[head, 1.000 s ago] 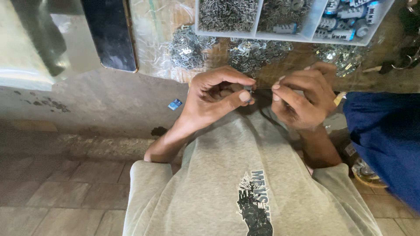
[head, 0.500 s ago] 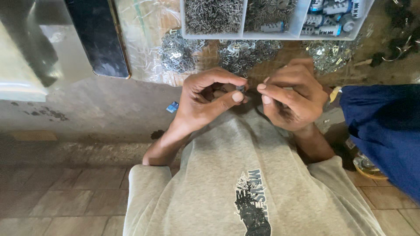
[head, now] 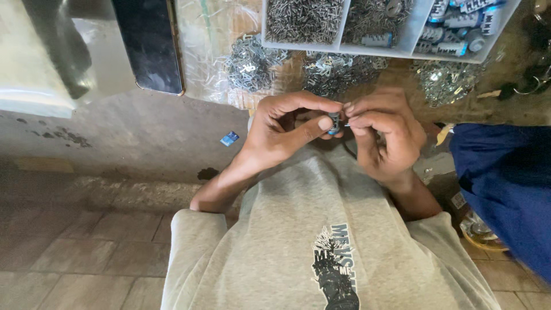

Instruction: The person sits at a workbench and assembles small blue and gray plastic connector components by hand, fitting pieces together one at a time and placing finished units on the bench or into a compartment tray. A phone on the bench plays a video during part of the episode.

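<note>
Left hand: the left hand [head: 281,129] pinches a small dark part with a blue edge [head: 334,121] between thumb and forefinger, the other fingers curled above it; wrist bent, forearm running down toward 7 o'clock.
Right hand: the right hand [head: 385,135] meets it fingertip to fingertip from 3 o'clock, fingers bunched and gripping the same small part; forearm slanting down toward 5 o'clock.
Small part: held just above the chest of the grey shirt [head: 321,241], at the centre of the view; mostly hidden by the fingers, so its long axis and the way it points cannot be told.
At 12 o'clock: a white compartment tray [head: 410,43], its sections holding grey metal pieces and blue-and-grey parts.
Below the tray: loose heaps of small metal pieces [head: 251,62] lying on clear plastic sheet.
At 10 o'clock: a dark phone [head: 149,46] lying flat on the work surface.
At 9 o'clock: a small blue piece [head: 229,138] alone on the concrete, well apart from the hands.
At 3 o'clock: a blue sleeve [head: 505,183] of another person.
</note>
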Tool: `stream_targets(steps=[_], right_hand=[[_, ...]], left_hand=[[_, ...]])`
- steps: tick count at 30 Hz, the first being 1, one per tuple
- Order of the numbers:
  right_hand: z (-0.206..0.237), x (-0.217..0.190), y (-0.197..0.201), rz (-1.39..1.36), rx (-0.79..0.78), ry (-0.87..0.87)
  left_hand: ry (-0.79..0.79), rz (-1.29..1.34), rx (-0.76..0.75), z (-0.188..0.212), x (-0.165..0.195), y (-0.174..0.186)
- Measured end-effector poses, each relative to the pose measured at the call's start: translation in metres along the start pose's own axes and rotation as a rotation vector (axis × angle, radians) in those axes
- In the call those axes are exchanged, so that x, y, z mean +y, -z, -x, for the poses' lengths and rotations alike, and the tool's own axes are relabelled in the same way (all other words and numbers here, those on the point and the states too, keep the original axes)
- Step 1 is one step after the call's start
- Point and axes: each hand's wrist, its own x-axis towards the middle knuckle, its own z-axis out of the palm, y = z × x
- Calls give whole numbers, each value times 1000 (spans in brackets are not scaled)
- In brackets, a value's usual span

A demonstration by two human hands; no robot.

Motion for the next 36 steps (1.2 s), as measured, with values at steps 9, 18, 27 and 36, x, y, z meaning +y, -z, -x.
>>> stream_targets(steps=[9, 18, 27, 36], right_hand=[[-1, -3, -6, 71, -5, 36], [-3, -4, -6, 107, -8, 41], [-20, 3, 26, -168, -342, -135], [28, 27, 9, 511, -265, 133]], left_hand=[[9, 5, 22, -1, -5, 2], [-35, -52, 20, -3, -3, 0], [-143, -409, -253, -8, 4, 12], [-164, -223, -51, 6, 10, 24]])
